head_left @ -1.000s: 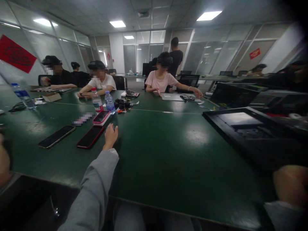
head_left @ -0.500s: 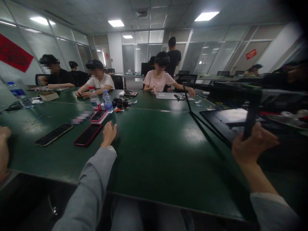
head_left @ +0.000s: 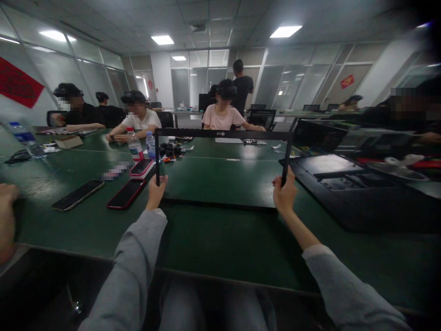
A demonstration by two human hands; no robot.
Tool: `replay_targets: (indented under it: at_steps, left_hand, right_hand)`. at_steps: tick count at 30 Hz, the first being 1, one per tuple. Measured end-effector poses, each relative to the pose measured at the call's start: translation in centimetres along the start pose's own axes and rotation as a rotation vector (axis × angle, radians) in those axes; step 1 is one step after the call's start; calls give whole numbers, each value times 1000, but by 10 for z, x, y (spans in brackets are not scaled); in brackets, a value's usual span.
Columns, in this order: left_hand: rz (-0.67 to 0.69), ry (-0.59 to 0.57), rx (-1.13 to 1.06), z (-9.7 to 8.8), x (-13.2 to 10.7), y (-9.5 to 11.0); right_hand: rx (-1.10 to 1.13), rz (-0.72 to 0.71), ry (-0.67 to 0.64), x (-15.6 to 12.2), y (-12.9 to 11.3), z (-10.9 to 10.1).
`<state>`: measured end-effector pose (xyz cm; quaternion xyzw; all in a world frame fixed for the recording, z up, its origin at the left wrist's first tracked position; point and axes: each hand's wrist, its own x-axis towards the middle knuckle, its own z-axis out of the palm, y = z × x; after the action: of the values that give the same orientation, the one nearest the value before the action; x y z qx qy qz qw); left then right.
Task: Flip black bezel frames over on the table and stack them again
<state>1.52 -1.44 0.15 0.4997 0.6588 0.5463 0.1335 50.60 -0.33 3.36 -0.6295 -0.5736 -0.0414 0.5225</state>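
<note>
A thin black screen bezel (head_left: 193, 134), an open rectangle with a small light logo on its top bar, stands upright in front of me. My left hand (head_left: 156, 193) is closed around its left side, thumb up. On the opposite side, my right hand (head_left: 285, 195) grips the bezel low down. The green tabletop shows through the opening. Just left of my left hand lie a red-edged phone (head_left: 126, 194) and another phone (head_left: 142, 166) on a white box.
A dark phone (head_left: 78, 195) lies further left, near another person's hand (head_left: 7, 216). Bottles (head_left: 135, 146) and black cables (head_left: 170, 150) stand beyond. A large black panel (head_left: 347, 193) lies at the right. Several people sit around the green table (head_left: 223, 248).
My right hand has brought the bezel from the right to the centre and turned it to face me. My left hand, open before, has closed on its left side.
</note>
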Motion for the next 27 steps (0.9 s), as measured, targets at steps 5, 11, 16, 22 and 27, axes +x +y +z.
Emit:
replay_targets:
  at_steps: [5,11,16,22,27]
  left_hand:
    - [-121,-111,-99,-4,2,-3]
    - [-97,-147,342,-9,2,-10]
    - [-59,-148,264,-13,-12,-10]
    - [-51,-176,192,-14,-16,-10]
    - [-75,-204,298,-12,-11,-11]
  right_hand:
    - [-1,126,-248,-3,34,23]
    - [-19,222,-386,-2,55,31]
    - [64,214,-368,-4,56,29]
    - [63,182,-359,-3,58,29]
    - [48,180,-367,-1,58,31]
